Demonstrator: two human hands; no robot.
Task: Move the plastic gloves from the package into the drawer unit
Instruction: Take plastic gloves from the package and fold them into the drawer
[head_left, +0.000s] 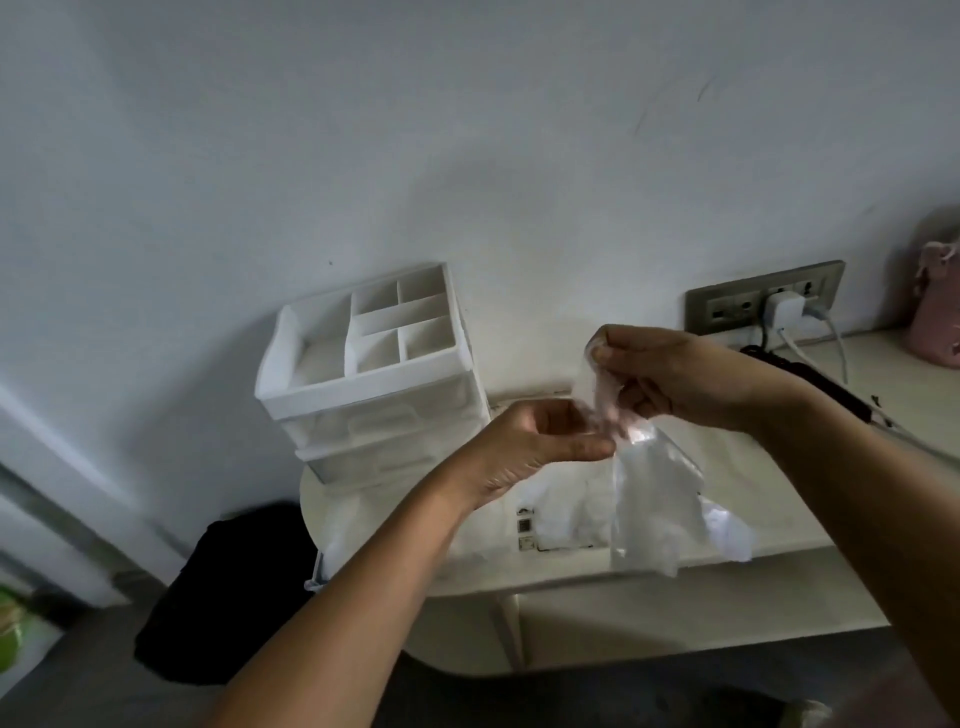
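Note:
A thin clear plastic glove (652, 499) hangs in the air over the desk. My right hand (675, 374) pinches its upper end between thumb and fingers. My left hand (535, 441) pinches the same glove a little lower and to the left. Below the hands, the flat glove package (561, 525) with loose clear plastic lies on the pale desk (753, 467). The white drawer unit (374, 379) stands to the left against the wall, with an open divided tray on top and two translucent drawers below; the lower drawer sticks out slightly.
A wall socket strip (763, 296) with a white charger and cables sits behind my right hand. A pink pouch (935, 312) stands at the far right of the desk. A black object (223, 592) lies on the floor left of the desk.

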